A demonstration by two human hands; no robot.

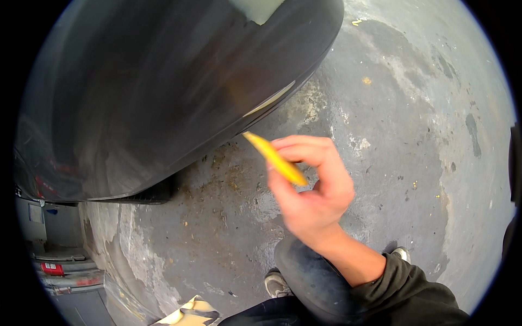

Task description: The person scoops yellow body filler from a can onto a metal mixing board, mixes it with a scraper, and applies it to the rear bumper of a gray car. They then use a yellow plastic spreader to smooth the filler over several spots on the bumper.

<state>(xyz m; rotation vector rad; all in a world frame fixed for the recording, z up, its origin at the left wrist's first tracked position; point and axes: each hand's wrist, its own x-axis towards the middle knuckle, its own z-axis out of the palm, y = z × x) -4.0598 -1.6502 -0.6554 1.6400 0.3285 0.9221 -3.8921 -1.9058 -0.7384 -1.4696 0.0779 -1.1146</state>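
My right hand [318,190] is closed on a thin yellow spreader [276,158], pinched between thumb and fingers. The spreader is seen nearly edge-on, its tip pointing up and left toward a dark car body panel [163,98]. Between the tip and the panel's lower edge I see a small gap in the picture; whether they touch I cannot tell. A pale, narrow streak [270,99] runs along that edge. Higher up, a pale patch [258,8] covers part of the panel. My left hand is out of view.
Stained grey concrete floor [402,146] spreads beneath and to the right. A cream-coloured sheet with dark marks [190,314] shows at the bottom edge. A dark tyre [155,193] is under the car. Shelf-like equipment with a red item [51,269] stands at lower left. My knee [310,277] is bent below.
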